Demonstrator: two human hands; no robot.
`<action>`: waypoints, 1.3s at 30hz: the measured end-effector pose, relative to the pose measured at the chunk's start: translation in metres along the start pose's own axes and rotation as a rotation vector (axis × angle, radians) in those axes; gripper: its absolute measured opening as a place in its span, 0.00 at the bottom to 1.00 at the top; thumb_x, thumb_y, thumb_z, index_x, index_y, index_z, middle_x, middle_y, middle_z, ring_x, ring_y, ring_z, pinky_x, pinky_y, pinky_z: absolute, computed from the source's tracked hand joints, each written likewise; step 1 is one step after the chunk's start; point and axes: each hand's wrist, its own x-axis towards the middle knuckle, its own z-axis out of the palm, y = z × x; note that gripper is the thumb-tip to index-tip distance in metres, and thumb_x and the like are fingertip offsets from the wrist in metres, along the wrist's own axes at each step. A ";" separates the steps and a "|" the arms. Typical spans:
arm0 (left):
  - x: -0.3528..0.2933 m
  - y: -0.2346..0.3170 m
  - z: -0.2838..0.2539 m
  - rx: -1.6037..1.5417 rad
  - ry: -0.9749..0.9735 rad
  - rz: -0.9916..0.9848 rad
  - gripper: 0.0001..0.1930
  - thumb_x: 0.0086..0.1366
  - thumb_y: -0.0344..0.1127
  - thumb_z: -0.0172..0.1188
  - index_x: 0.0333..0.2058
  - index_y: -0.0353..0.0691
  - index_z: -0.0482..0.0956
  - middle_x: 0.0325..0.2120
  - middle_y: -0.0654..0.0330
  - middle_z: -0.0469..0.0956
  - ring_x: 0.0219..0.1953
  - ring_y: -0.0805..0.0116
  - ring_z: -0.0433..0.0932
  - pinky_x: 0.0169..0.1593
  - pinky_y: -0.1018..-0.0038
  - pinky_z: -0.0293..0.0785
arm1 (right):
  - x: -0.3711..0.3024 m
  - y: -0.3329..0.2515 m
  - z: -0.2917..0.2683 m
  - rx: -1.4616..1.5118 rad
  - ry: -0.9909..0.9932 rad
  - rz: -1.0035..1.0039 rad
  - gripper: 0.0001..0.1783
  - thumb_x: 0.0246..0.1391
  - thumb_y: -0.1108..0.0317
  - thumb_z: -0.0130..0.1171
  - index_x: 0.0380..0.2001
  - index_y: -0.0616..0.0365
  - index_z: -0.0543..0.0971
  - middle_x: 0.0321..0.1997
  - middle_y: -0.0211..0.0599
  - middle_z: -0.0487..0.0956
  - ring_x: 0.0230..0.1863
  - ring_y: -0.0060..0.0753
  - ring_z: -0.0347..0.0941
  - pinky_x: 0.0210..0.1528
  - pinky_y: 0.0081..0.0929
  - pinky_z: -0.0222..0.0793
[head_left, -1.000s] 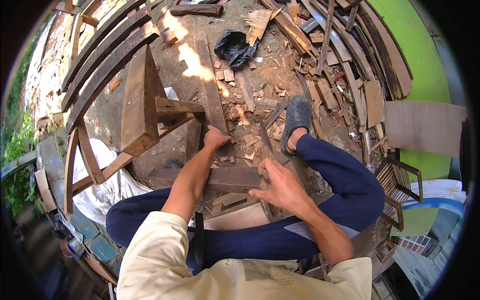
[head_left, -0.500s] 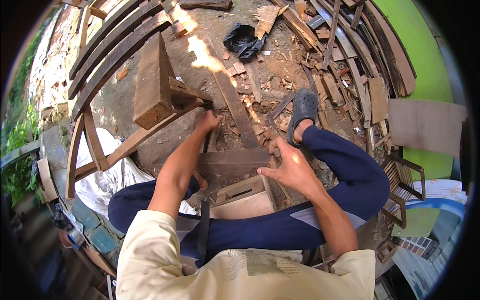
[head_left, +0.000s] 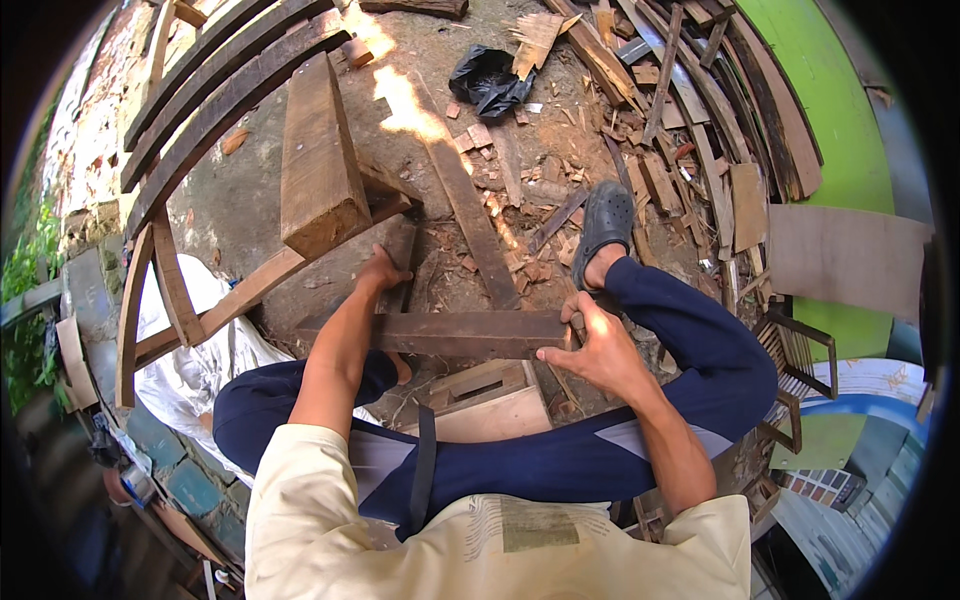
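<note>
In the head view, the right hand (head_left: 605, 345) grips the right end of a dark bar (head_left: 470, 334), its thumb at the near edge and its other fingers around the far edge, so the grasp is narrow and closed on the wood. The dark bar lies crosswise between the person's legs, running left until the left forearm covers part of it.

The left hand (head_left: 383, 270) is farther out, beside a second dark piece (head_left: 402, 245) whose far end is close to a long brown rail (head_left: 235, 305). Its thumb is spread to the right, across or against that piece; whether the fingers are closed on it I cannot tell.

On the near side of the dark bar is a pale wooden box (head_left: 490, 415) with a slot in its upper face. To the far left are a thick brown beam (head_left: 322, 165) and a slatted frame (head_left: 235, 115), which looks bent by the lens. A long plank (head_left: 465, 210) lies on the floor at the middle, with wood scraps (head_left: 535, 270) to its right, by the grey clog (head_left: 606, 225).

As for progress, the dark bar appears a separate length, with no joint visible at the gripped end. Its covered left part hides any joint there, so what is finished or left on it cannot be judged.
</note>
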 end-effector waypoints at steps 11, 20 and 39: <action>-0.010 0.089 -0.009 -0.131 0.071 0.083 0.72 0.48 0.74 0.72 0.69 0.14 0.48 0.60 0.29 0.74 0.61 0.38 0.77 0.62 0.58 0.77 | 0.001 -0.006 0.000 0.030 0.037 -0.107 0.32 0.45 0.57 0.80 0.44 0.62 0.71 0.40 0.55 0.80 0.39 0.57 0.77 0.44 0.46 0.73; -0.027 0.169 -0.005 -0.220 -0.017 0.099 0.64 0.51 0.72 0.73 0.62 0.10 0.60 0.55 0.28 0.77 0.54 0.39 0.82 0.55 0.58 0.82 | 0.001 -0.002 -0.004 0.014 -0.010 0.023 0.33 0.45 0.57 0.80 0.45 0.60 0.71 0.41 0.55 0.81 0.41 0.59 0.80 0.44 0.46 0.74; -0.017 0.155 0.018 -0.441 -0.206 0.133 0.38 0.74 0.55 0.58 0.57 0.14 0.73 0.56 0.33 0.78 0.61 0.47 0.78 0.61 0.55 0.74 | 0.010 -0.001 -0.005 0.066 -0.023 0.046 0.35 0.46 0.52 0.80 0.47 0.61 0.71 0.39 0.55 0.81 0.41 0.53 0.80 0.45 0.45 0.74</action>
